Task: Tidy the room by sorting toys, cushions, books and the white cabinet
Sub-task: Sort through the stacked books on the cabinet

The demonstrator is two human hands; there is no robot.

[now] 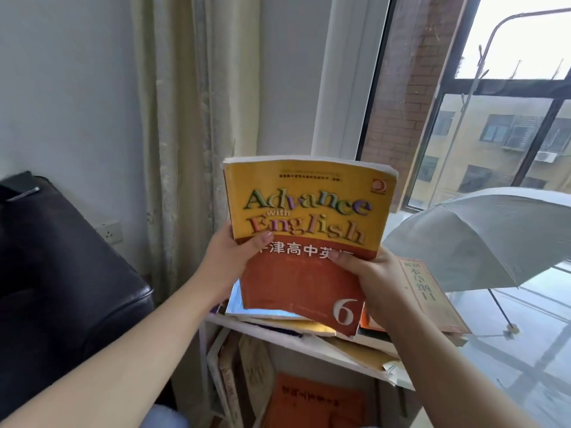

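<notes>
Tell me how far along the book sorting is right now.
Nothing looks finished. In hand: the yellow-and-orange English textbook, held up by left hand and right hand. Still to do: the skewed pile of books on the white shelf unit, the leaning books below, the open pale umbrella beside it. Toys and cushions: not in view.

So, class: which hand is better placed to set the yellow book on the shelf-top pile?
Probably the right hand: its grip sits lower on the book, nearest the pile; the left hand holds higher, at the left edge.
</notes>
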